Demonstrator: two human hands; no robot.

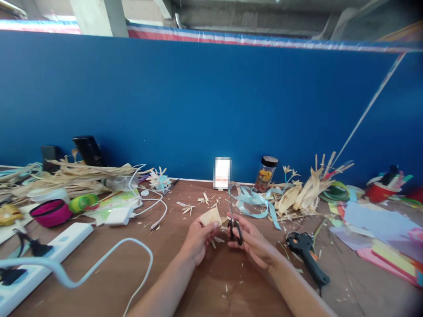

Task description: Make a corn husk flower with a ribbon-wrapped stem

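A pale, flat piece of what looks like dried corn husk (210, 217) is pinched between the thumb and fingers of my left hand (197, 237). Black-handled scissors (235, 232) are in my right hand (253, 240), with fingers around the loops and the blades pointing away from me. The two hands are close together over the brown table (211, 286), the scissors just right of the husk piece. Small husk scraps (205, 198) lie scattered beyond and below the hands. Light blue ribbon (254, 200) curls on the table past my right hand.
To the right lie a black glue gun (307, 255) and coloured paper sheets (380, 224). A black-lidded jar (266, 173) and a husk bundle (306, 193) stand behind. On the left are a white power strip (62, 251), cables, a charger (119, 215) and a magenta wristband-like item (51, 213).
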